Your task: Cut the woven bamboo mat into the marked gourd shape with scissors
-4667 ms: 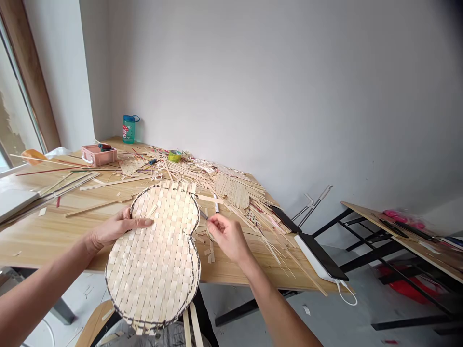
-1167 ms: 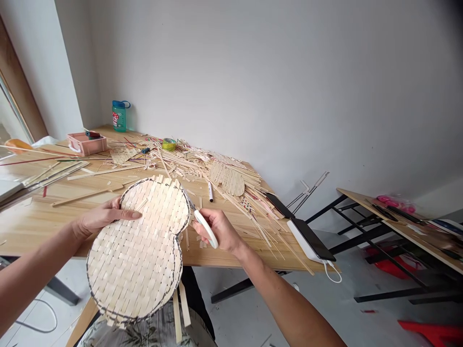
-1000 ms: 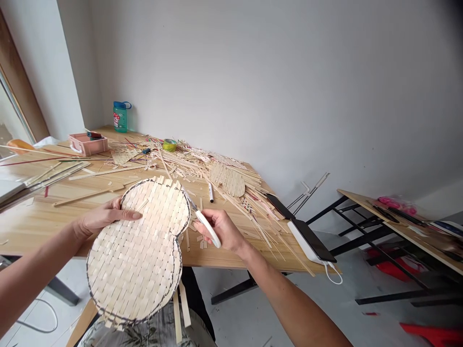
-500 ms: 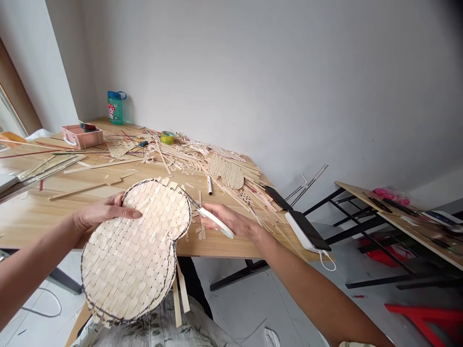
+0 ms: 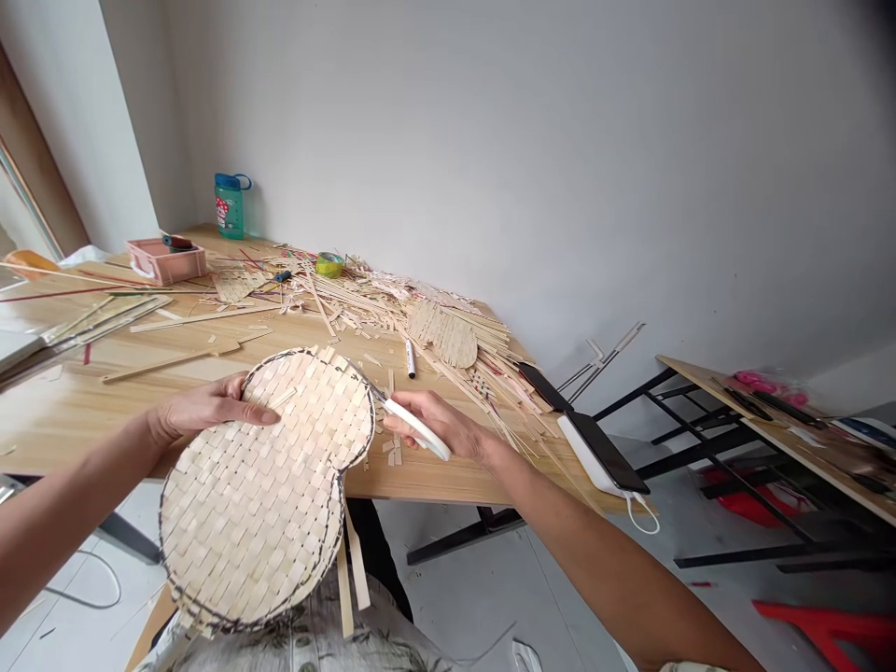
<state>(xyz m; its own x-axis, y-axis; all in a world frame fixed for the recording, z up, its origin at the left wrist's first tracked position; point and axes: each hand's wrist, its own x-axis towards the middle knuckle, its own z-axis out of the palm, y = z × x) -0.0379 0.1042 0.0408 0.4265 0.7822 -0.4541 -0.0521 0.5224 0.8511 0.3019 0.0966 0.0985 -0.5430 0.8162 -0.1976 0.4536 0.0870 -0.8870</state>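
Observation:
My left hand (image 5: 220,406) grips the upper left edge of a woven bamboo-strip piece (image 5: 266,495), thumb flat on its face. The piece is shaped like a figure eight, with dark stitching round its rim. Two loose strips (image 5: 350,569) hang beneath its right side, and a small offcut lies on the weave by my thumb. My right hand (image 5: 438,425) is closed round white-handled scissors (image 5: 418,427). Their blades reach the upper right rim of the weave; whether they are parted is hard to see.
Bamboo strips and scraps (image 5: 371,299) spread across the wooden table (image 5: 294,331). A marker (image 5: 410,358), a tape roll (image 5: 329,265), a pink basket (image 5: 168,260) and a bottle (image 5: 230,207) stand or lie there. At the right edge is a phone (image 5: 606,451); a second table (image 5: 770,411) stands further right.
The scraps along the upper rim look fewer, with the strip ends there slightly shorter. Both hands keep their hold. The whole view has shifted slightly.

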